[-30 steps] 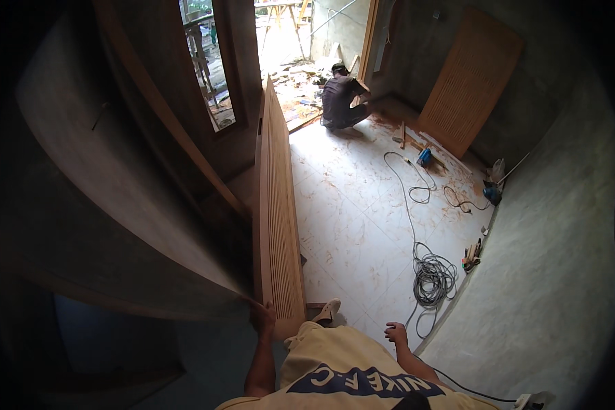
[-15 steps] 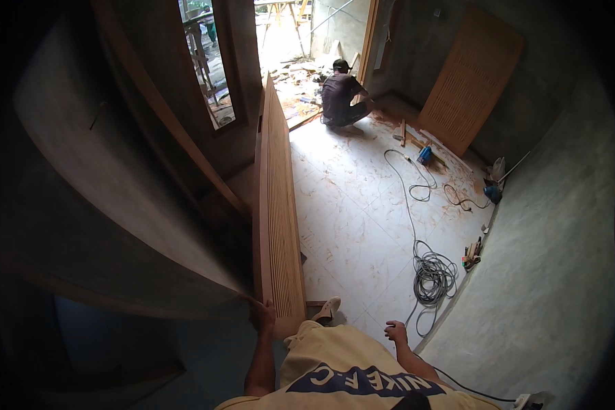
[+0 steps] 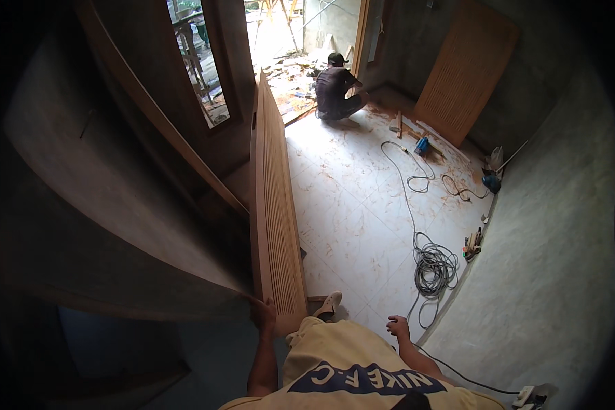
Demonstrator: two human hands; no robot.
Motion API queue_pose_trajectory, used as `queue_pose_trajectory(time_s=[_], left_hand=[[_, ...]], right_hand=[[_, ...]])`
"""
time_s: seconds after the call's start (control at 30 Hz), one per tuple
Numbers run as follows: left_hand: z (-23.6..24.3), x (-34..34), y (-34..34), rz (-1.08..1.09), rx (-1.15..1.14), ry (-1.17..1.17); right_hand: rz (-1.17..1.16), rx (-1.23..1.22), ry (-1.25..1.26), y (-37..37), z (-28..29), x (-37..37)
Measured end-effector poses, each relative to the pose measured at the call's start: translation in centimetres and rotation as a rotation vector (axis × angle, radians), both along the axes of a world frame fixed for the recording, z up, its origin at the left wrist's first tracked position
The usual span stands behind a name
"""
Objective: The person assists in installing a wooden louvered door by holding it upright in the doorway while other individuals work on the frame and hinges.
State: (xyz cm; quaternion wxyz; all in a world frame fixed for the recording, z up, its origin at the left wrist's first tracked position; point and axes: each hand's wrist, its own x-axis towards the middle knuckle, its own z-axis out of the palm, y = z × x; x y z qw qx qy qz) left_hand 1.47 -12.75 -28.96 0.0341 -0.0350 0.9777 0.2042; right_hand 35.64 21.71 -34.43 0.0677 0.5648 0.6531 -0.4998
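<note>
A long wooden door (image 3: 278, 225) with a grooved face stands on its side to my left, its far end toward the bright doorway. My left hand (image 3: 263, 316) is closed at the near corner of this door, beside the end of the grey wall; shadow hides part of its fingers. My right hand (image 3: 398, 326) hangs in front of my right side over the tiles, fingers loosely bent and apart, holding nothing. The nearest thing to it is a coiled grey cable (image 3: 435, 270) on the floor.
A person (image 3: 337, 92) squats by the doorway. A second wooden door (image 3: 466, 75) leans on the far right wall. A blue power tool (image 3: 421, 146), wood strips and sawdust lie on the tiled floor (image 3: 345, 219). Small tools (image 3: 471, 244) sit by the right wall; a white socket block (image 3: 524, 396) is lower right.
The view has shifted slightly, so the far part of the room sits a little higher and more to the left. Both hands keep nearly the same places and poses.
</note>
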Motion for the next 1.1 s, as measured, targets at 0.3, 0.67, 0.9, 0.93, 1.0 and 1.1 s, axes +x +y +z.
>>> queue_pose_trajectory(time_s=[0.3, 0.67, 0.9, 0.93, 1.0, 1.1], left_hand=[[1.7, 0.1, 0.5, 0.025, 0.008, -0.081], [3.5, 0.2, 0.8, 0.049, 0.016, -0.159], [1.6, 0.2, 0.3, 0.014, 0.012, -0.051], [1.6, 0.2, 0.4, 0.02, 0.019, -0.072], [3.0, 0.3, 0.8, 0.029, 0.032, -0.112], [3.1, 0.4, 0.8, 0.036, -0.005, -0.105]], right_hand=[[-0.008, -0.003, 0.021, 0.1, -0.5, -0.1], [-0.012, -0.004, 0.022, 0.0, -0.3, 0.0], [-0.01, 0.006, 0.022, -0.1, -0.1, 0.2], [-0.009, 0.008, 0.022, -0.1, -0.1, 0.3], [-0.021, 0.003, 0.01, -0.1, -0.2, 0.3], [-0.036, -0.009, -0.016, -0.1, 0.0, 0.1]])
